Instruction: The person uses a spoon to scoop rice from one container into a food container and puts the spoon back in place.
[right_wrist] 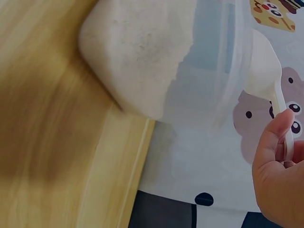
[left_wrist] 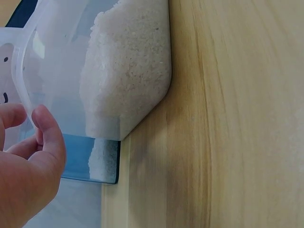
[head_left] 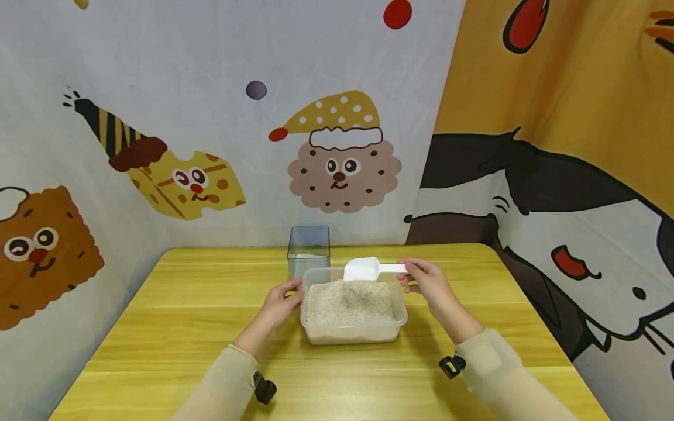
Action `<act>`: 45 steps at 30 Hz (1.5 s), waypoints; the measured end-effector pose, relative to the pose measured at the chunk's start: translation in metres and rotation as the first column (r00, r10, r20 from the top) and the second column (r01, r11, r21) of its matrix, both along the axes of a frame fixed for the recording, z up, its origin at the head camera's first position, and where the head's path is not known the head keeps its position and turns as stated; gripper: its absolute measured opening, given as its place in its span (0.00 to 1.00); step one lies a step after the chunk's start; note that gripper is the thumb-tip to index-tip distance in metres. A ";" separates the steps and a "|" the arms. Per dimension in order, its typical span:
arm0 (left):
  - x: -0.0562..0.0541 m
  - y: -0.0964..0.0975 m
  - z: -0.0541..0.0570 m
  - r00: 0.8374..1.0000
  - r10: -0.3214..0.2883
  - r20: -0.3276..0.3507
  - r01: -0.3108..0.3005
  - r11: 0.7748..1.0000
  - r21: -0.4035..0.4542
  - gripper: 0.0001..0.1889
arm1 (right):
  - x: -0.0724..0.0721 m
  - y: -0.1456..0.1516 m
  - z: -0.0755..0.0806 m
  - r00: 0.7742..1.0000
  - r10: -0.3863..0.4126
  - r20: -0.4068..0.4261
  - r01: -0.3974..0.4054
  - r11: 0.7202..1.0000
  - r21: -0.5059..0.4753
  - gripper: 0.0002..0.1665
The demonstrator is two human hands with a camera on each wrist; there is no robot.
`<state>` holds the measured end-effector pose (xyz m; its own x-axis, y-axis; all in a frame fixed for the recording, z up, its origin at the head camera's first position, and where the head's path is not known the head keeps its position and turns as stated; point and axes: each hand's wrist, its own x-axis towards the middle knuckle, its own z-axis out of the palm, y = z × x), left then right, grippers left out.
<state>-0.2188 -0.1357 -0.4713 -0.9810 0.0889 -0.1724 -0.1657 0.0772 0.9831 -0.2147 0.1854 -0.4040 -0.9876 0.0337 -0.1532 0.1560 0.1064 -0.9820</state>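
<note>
A clear plastic container (head_left: 354, 333) filled with rice (head_left: 347, 304) stands on the table. At its left rim my left hand (head_left: 281, 301) pinches the edge between thumb and fingers; the left wrist view shows this hand (left_wrist: 33, 161) close up. My right hand (head_left: 429, 283) holds a white scoop (head_left: 361, 269) by its handle, level above the container's far side. In the right wrist view the thumb and fingers of that hand (right_wrist: 280, 175) close around the scoop's handle (right_wrist: 279, 99). Whether the scoop holds any rice cannot be told.
Behind the container, slightly left, stands a transparent blue-grey bin (head_left: 308, 242) with some white rice inside. The wooden table (head_left: 210, 304) ends at a printed cloth (head_left: 210, 88) hanging behind and on both sides.
</note>
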 end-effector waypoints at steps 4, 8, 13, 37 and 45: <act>-0.001 0.000 -0.001 1.000 0.001 0.004 -0.001 1.000 -0.003 0.22 | 0.004 0.003 -0.004 1.000 0.002 -0.030 -0.002 1.000 0.019 0.21; -0.002 0.001 -0.001 1.000 0.006 0.004 -0.006 1.000 -0.005 0.22 | 0.006 0.005 -0.009 0.997 0.019 -0.069 -0.016 0.999 0.047 0.20; -0.002 0.001 -0.001 1.000 0.014 0.014 -0.014 1.000 -0.004 0.21 | 0.008 0.007 -0.013 0.990 0.046 -0.131 -0.029 0.991 0.130 0.18; 0.000 0.001 0.002 1.000 0.006 0.007 -0.006 1.000 -0.027 0.22 | 0.027 0.010 -0.015 0.710 0.505 -0.491 0.067 0.646 0.760 0.12; 0.002 0.001 0.005 1.000 0.006 0.008 -0.006 1.000 -0.005 0.23 | 0.030 0.011 -0.015 0.648 0.580 -0.494 0.043 0.619 0.784 0.13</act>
<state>-0.2170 -0.1349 -0.4663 -0.9800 0.0822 -0.1810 -0.1744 0.0811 0.9813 -0.1849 0.1962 -0.4190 -0.7549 -0.4709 0.4565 -0.6412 0.6761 -0.3629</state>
